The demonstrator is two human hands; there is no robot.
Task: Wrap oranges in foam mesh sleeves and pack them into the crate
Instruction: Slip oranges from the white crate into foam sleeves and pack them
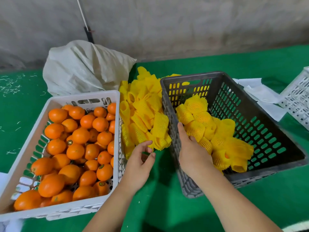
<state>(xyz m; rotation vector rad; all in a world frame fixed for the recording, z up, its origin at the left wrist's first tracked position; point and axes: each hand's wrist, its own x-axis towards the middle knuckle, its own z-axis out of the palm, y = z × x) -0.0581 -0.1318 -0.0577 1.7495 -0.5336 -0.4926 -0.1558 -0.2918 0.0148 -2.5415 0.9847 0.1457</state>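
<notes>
Loose oranges [75, 148] fill the white crate [83, 210] on the left. A pile of yellow foam mesh sleeves [142, 114] lies between that crate and the grey crate [267, 176] on the right. Several sleeve-wrapped oranges [217, 131] lie in the grey crate's near left part. My left hand [140, 159] hovers at the near edge of the sleeve pile, fingers loosely curved and holding nothing. My right hand [192, 153] reaches over the grey crate's left wall onto the wrapped oranges. Its thumb is straight and its fingers are hidden among the sleeves.
Everything stands on a green table cover [158, 206]. A white woven sack [83, 67] sits behind the white crate, against a grey wall. Another white crate [297, 97] and white paper sheets [260, 92] lie at the far right.
</notes>
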